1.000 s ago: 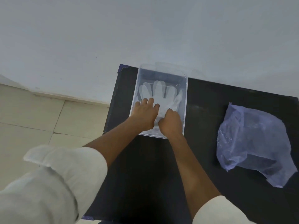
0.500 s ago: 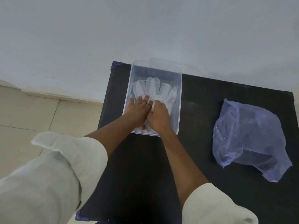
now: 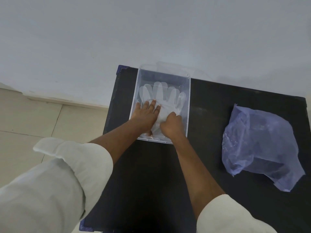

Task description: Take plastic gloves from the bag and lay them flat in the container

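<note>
Left hand [image 3: 145, 116] flat, fingers spread on gloves [image 3: 165, 105] in container [image 3: 188, 105], right hand [image 3: 171, 126] grip seemingly curled shut, bag [image 3: 257, 140] apart

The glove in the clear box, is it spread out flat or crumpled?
Mostly spread flat: the glove fingers fan out on the box floor. Both hands cover its palm, so wrinkles there cannot be told.

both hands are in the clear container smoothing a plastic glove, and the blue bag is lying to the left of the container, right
Not quite. The head view shows the blue bag lying to the right of the clear container, not the left. The rest holds: the left hand and right hand are both in the container, pressing on the plastic glove.
</note>
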